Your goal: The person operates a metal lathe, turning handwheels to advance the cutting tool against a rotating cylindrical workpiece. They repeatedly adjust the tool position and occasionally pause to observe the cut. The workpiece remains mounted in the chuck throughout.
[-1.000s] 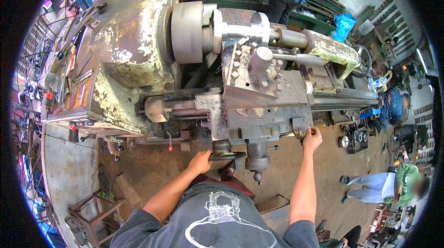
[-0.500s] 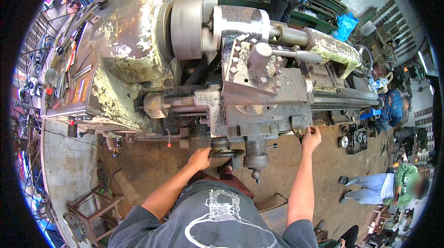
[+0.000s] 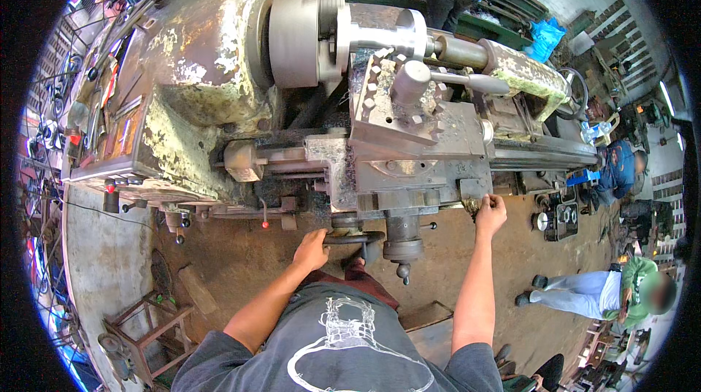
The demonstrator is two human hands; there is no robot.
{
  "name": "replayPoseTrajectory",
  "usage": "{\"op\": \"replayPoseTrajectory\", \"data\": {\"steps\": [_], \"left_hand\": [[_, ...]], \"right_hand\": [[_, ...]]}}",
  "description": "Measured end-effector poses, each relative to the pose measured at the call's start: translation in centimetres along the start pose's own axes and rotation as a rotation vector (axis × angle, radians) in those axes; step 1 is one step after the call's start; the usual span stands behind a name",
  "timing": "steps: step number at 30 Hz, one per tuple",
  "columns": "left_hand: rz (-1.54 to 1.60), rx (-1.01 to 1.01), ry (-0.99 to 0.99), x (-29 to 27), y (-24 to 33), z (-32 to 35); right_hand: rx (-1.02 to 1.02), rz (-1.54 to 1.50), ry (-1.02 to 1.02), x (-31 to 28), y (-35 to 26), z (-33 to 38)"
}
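Headstock (image 3: 201,48): peeling paint, loose tools on its left shelf. Better reached only once the spindle is dead.
Chuck (image 3: 294,41): front smeared, so I'd treat it as turning. Both hands are well below it; that clearance is worth holding.
Left hand (image 3: 312,249): fingers wrapped round the left side of the handwheel rim, thumb side up. Light, even finger pressure beats a hard squeeze; a jerk here would likely show on the metal.
Handwheel (image 3: 356,237): seen near edge-on at the front of the carriage, below the slide. Slow, steady rotation suits it, with small regrips so feed doesn't pause.
Workpiece (image 3: 376,39): bright turned metal with a flange at each end, between chuck and tailstock. Eyes belong here more than on the wheel. Tool contact: can't tell, tool post blocks it.
Cross-slide dial (image 3: 403,247): ball handle hanging down, neither hand on it. Knee or shirt should stay off it, or depth may shift.
Tool post (image 3: 411,85): square-head bolts, clamp lever pointing right. Worth confirming it's tight.
Carriage (image 3: 427,186): under the tool post, chips on top. Brush, not fingers.
Right hand (image 3: 491,215): loosely curled at the carriage's right front corner, fingertips together; can't tell if it pinches anything. A light touch is enough.
Tailstock (image 3: 522,70): quill extended toward the workpiece. Support should be snug.
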State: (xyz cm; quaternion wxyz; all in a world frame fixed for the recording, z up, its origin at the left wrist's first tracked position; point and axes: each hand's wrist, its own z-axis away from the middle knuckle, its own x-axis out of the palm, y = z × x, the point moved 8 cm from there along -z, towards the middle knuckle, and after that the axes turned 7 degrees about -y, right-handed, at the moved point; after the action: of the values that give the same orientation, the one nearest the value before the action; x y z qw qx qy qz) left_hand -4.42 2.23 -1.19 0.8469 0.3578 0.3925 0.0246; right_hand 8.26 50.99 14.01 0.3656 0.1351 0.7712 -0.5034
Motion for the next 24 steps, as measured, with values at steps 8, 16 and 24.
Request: {"op": "replayPoseTrajectory", "data": {"steps": [8, 16, 24], "left_hand": [[-0.021, 0.020, -0.018, -1.0, 1.1, 0.0], [-0.016, 0.021, -0.055, -0.5, 1.0, -0.3], [-0.047, 0.022, -0.039, -0.6, 1.3, -0.5]], "right_hand": [[0.000, 0.018, -0.001, 0.0, -0.1, -0.1], [-0.014, 0.021, -0.008, 0.3, 0.7, -0.4], [0.022, 0.001, -0.014, 0.3, 1.0, -0.4]]}}
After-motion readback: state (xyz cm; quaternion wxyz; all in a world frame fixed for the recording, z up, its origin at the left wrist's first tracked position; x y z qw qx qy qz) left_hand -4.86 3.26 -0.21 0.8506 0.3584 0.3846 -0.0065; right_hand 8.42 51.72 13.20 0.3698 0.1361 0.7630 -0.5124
